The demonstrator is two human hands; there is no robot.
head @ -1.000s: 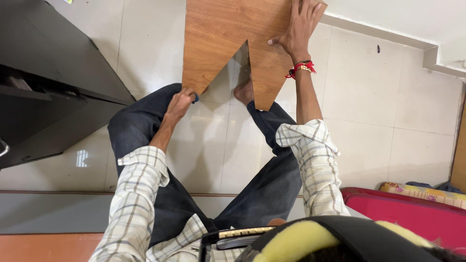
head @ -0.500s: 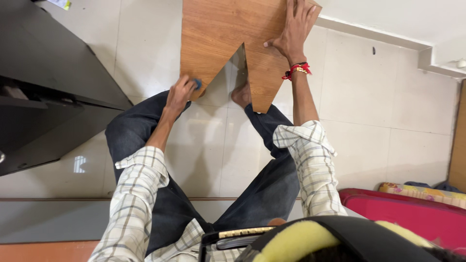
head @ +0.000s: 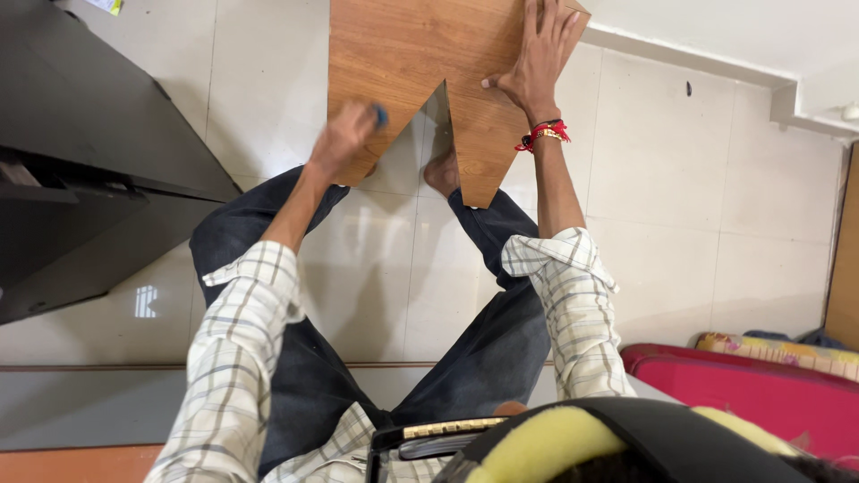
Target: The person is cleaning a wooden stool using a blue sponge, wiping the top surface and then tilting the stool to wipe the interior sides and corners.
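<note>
A small yellow-green packet (head: 108, 5) lies top left.

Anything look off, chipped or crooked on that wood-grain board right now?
No damage shows. The wood-grain board has a clean V-shaped notch; a bare foot shows through it. Right hand lies flat on it; left hand, blurred, holds a small blue thing at the notch edge.

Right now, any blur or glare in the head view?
Head view: left hand is motion-blurred with the small blue thing it holds; right hand flat on the wooden panel is sharp; glossy floor tiles show a bright reflection.
</note>
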